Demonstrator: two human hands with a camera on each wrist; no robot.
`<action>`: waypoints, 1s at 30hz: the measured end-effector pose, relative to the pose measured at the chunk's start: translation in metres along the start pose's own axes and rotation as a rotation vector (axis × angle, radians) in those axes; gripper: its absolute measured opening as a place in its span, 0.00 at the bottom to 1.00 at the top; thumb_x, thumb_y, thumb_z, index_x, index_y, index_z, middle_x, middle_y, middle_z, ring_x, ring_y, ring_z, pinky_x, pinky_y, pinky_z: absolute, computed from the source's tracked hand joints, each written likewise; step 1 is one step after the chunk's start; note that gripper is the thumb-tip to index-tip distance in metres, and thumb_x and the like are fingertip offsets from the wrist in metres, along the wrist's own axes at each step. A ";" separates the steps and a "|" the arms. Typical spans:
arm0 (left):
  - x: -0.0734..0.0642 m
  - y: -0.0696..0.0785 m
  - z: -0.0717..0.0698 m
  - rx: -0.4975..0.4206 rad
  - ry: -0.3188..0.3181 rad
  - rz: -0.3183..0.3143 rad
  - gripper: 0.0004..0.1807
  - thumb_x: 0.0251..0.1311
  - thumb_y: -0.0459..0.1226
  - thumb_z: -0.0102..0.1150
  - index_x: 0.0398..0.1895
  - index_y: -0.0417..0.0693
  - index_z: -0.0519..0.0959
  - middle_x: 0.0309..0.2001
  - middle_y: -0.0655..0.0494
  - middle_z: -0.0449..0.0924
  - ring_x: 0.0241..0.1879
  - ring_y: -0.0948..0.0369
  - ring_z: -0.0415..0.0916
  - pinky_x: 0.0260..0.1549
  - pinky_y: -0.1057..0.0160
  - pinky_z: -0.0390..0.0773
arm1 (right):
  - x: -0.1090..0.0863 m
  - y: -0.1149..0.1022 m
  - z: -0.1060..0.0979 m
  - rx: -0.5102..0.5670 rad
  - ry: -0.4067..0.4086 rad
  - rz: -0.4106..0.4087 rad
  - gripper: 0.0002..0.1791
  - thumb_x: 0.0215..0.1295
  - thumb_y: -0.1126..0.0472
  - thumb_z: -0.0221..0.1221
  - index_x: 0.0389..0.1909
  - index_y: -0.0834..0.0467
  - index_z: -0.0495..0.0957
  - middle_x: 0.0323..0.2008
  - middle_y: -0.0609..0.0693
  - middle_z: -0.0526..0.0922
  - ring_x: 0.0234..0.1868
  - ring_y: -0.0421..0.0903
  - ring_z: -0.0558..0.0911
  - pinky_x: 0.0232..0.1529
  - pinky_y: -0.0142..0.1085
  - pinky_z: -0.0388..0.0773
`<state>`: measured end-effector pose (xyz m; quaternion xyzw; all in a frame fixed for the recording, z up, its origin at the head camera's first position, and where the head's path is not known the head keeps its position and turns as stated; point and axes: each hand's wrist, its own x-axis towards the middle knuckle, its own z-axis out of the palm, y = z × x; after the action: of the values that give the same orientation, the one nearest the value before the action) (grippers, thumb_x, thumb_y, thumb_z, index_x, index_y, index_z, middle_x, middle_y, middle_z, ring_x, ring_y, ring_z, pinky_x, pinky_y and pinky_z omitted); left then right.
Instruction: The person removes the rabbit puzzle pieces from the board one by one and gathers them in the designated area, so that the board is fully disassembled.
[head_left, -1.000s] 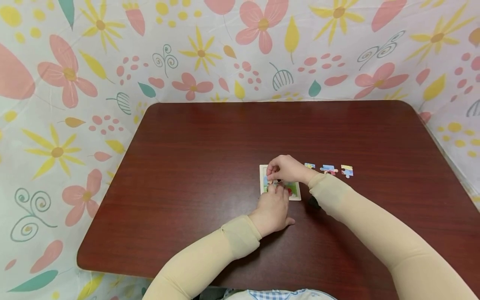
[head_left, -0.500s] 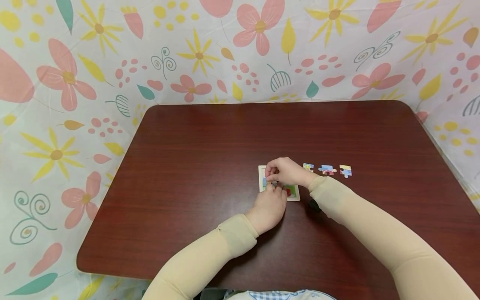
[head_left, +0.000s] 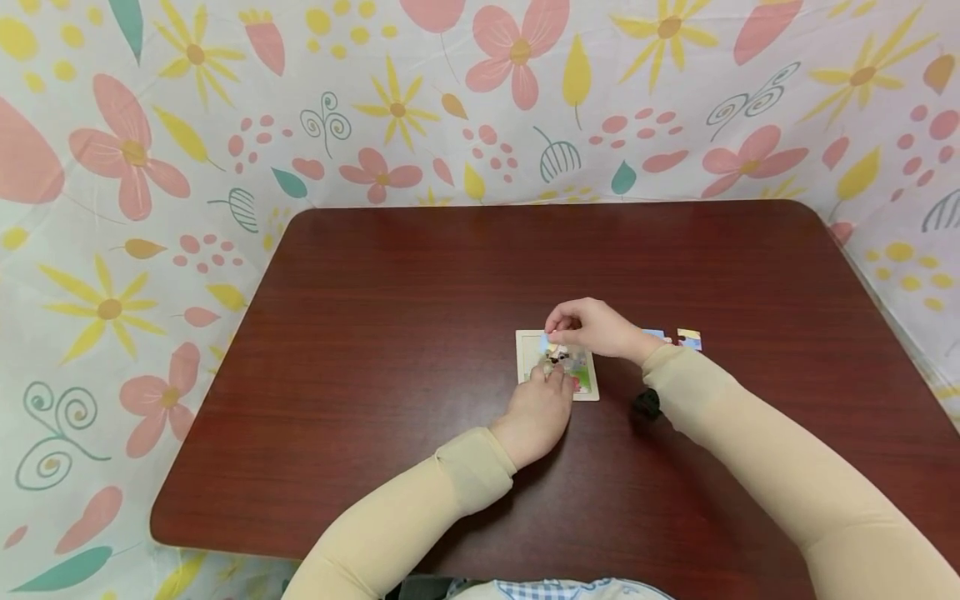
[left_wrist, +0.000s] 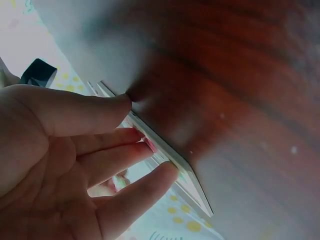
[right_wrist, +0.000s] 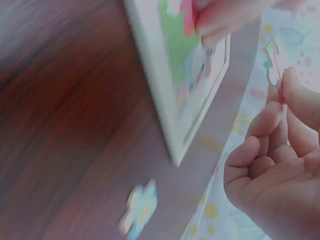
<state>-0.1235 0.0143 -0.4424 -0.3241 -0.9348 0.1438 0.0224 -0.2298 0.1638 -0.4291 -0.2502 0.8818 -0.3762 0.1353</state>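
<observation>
A small picture puzzle in a pale wooden frame [head_left: 528, 338] lies on the table, partly filled with green and coloured pieces. My left hand [head_left: 535, 414] rests its extended fingertips on the lower part of it; the left wrist view shows those fingers [left_wrist: 125, 160] reaching over the frame's edge, thumb apart. Between thumb and forefinger my right hand [head_left: 597, 327] pinches a puzzle piece [right_wrist: 275, 64], raised above the frame in the right wrist view. Its other fingers are curled in. Part of the puzzle is hidden behind both hands.
Right of the frame lie loose puzzle pieces, one yellow and blue [head_left: 689, 338], others partly covered by the right forearm. One loose piece [right_wrist: 142, 207] shows beside the frame corner in the right wrist view. A flowered cloth [head_left: 420, 108] stands behind the dark red table [head_left: 405, 275].
My right hand has lifted off the puzzle's left part and shifted right and slightly back, with a piece in its fingers. The left hand stays on the puzzle.
</observation>
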 end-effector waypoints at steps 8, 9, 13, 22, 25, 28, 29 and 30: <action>-0.001 -0.002 -0.003 -0.017 -0.076 -0.010 0.20 0.69 0.39 0.43 0.62 0.48 0.71 0.61 0.55 0.72 0.44 0.58 0.72 0.24 0.71 0.77 | -0.026 0.019 -0.023 -0.091 -0.027 0.072 0.04 0.57 0.63 0.65 0.32 0.59 0.82 0.26 0.46 0.81 0.26 0.43 0.76 0.31 0.35 0.73; -0.001 -0.002 -0.003 -0.014 -0.077 -0.010 0.20 0.70 0.38 0.43 0.62 0.48 0.71 0.61 0.55 0.72 0.45 0.58 0.72 0.24 0.71 0.77 | -0.029 0.022 -0.024 -0.101 -0.035 0.083 0.04 0.57 0.62 0.66 0.32 0.58 0.82 0.25 0.45 0.81 0.26 0.43 0.76 0.31 0.36 0.73; -0.002 -0.002 -0.004 -0.003 -0.057 -0.004 0.20 0.69 0.38 0.43 0.62 0.47 0.71 0.60 0.54 0.72 0.44 0.58 0.72 0.23 0.70 0.76 | -0.039 0.031 -0.029 -0.132 -0.059 0.102 0.03 0.57 0.61 0.66 0.30 0.56 0.82 0.24 0.43 0.80 0.27 0.42 0.75 0.33 0.36 0.72; -0.002 -0.001 -0.005 -0.011 -0.066 0.001 0.20 0.69 0.37 0.42 0.62 0.47 0.71 0.61 0.54 0.72 0.45 0.57 0.72 0.24 0.70 0.77 | -0.054 0.039 -0.032 -0.177 -0.069 0.124 0.03 0.57 0.64 0.65 0.27 0.56 0.81 0.21 0.43 0.78 0.24 0.40 0.72 0.29 0.33 0.69; -0.002 -0.001 -0.005 -0.009 -0.083 0.002 0.21 0.69 0.37 0.42 0.63 0.47 0.70 0.61 0.54 0.72 0.46 0.57 0.71 0.24 0.71 0.76 | -0.056 0.040 -0.031 -0.210 -0.051 0.126 0.03 0.57 0.64 0.65 0.26 0.55 0.81 0.21 0.43 0.79 0.24 0.40 0.72 0.29 0.34 0.69; -0.002 0.000 -0.005 -0.006 -0.049 0.010 0.19 0.69 0.37 0.43 0.61 0.47 0.72 0.59 0.54 0.73 0.44 0.58 0.72 0.24 0.70 0.76 | -0.058 0.041 -0.029 -0.245 -0.024 0.134 0.03 0.57 0.64 0.65 0.26 0.55 0.82 0.23 0.43 0.80 0.24 0.40 0.72 0.28 0.35 0.69; -0.002 0.001 -0.005 -0.005 -0.033 0.011 0.19 0.69 0.37 0.43 0.60 0.47 0.72 0.58 0.54 0.73 0.44 0.58 0.72 0.24 0.70 0.76 | -0.059 0.042 -0.029 -0.255 -0.014 0.139 0.03 0.57 0.64 0.65 0.26 0.55 0.82 0.24 0.43 0.80 0.23 0.40 0.72 0.28 0.35 0.69; -0.002 0.001 -0.004 -0.002 -0.020 0.014 0.18 0.68 0.37 0.44 0.59 0.47 0.73 0.58 0.54 0.74 0.43 0.58 0.72 0.24 0.70 0.76 | -0.060 0.042 -0.028 -0.261 -0.003 0.147 0.02 0.57 0.63 0.65 0.26 0.54 0.83 0.24 0.43 0.80 0.23 0.40 0.72 0.27 0.35 0.69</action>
<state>-0.1207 0.0149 -0.4382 -0.3292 -0.9328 0.1464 0.0116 -0.2063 0.2380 -0.4380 -0.2010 0.9389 -0.2472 0.1301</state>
